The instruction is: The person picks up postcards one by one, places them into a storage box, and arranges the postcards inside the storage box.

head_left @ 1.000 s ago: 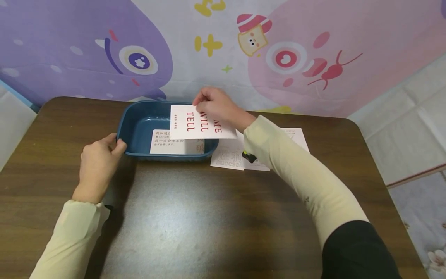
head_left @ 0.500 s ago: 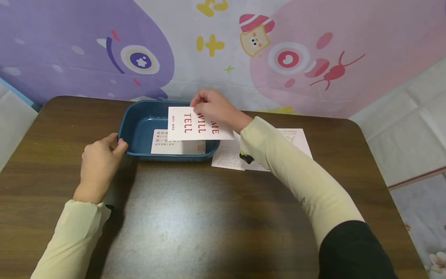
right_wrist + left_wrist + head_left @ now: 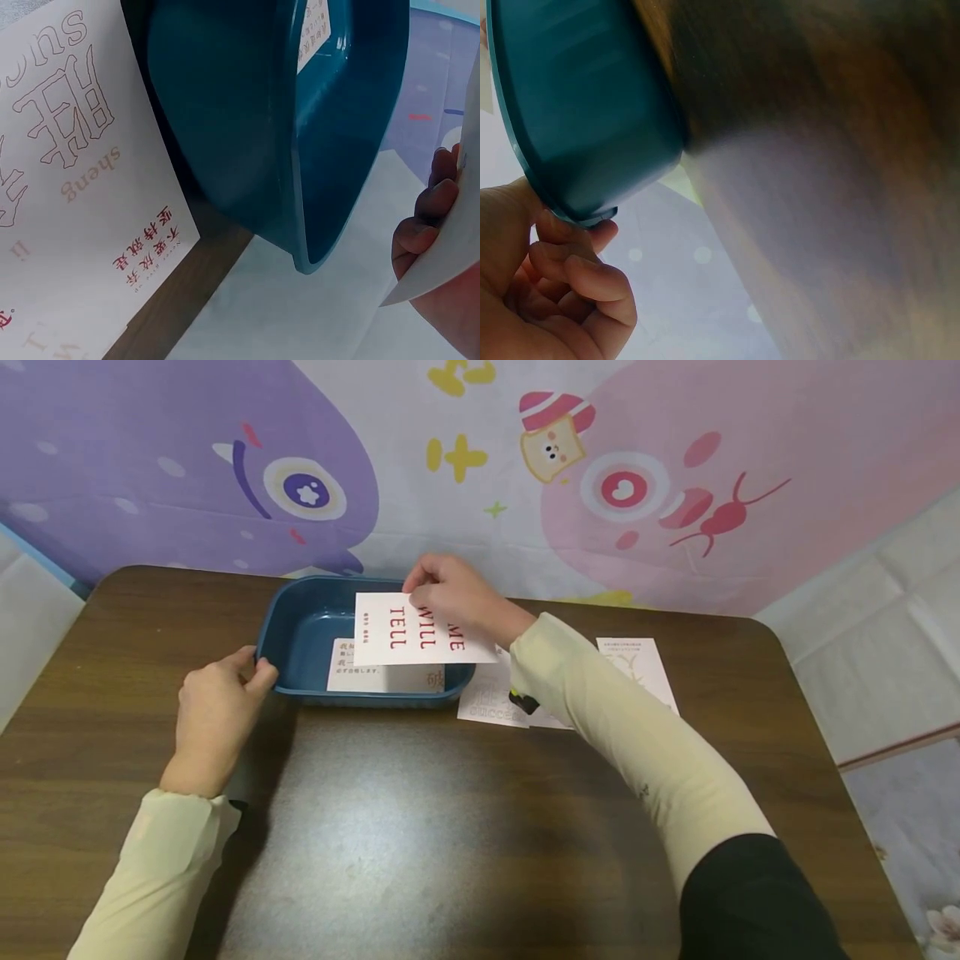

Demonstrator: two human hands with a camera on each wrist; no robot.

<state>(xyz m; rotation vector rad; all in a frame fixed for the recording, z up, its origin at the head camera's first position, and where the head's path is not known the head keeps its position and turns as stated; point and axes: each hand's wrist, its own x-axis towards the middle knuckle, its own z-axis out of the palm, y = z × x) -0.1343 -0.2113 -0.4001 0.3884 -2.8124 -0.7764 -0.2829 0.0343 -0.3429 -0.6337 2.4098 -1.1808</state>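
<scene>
A blue plastic basin [image 3: 300, 635] stands at the back of the table, and my left hand [image 3: 221, 714] pinches its left rim between thumb and fingers. In the left wrist view the fingers of that hand [image 3: 570, 277] curl at the rim of the basin [image 3: 592, 112]. Over the basin's right half, my right hand [image 3: 461, 597] pinches a white card [image 3: 382, 631] with red "TELL" lettering by its far edge. Below it, a printed card [image 3: 367, 679] lies in the basin, partly covered in this view. The right wrist view shows the held card [image 3: 450, 247] edge-on beside the fingers.
To the basin's right, a card with outlined "success" lettering [image 3: 491, 702] lies on the wooden table [image 3: 450, 843], close against the basin. Another white card [image 3: 648, 677] lies further right, partly behind the right sleeve [image 3: 637, 760]. A cartoon-printed cloth [image 3: 465, 527] hangs behind the table.
My right hand has moved slightly left and toward me with the card, covering more of the card in the basin. My left hand keeps its hold on the rim.
</scene>
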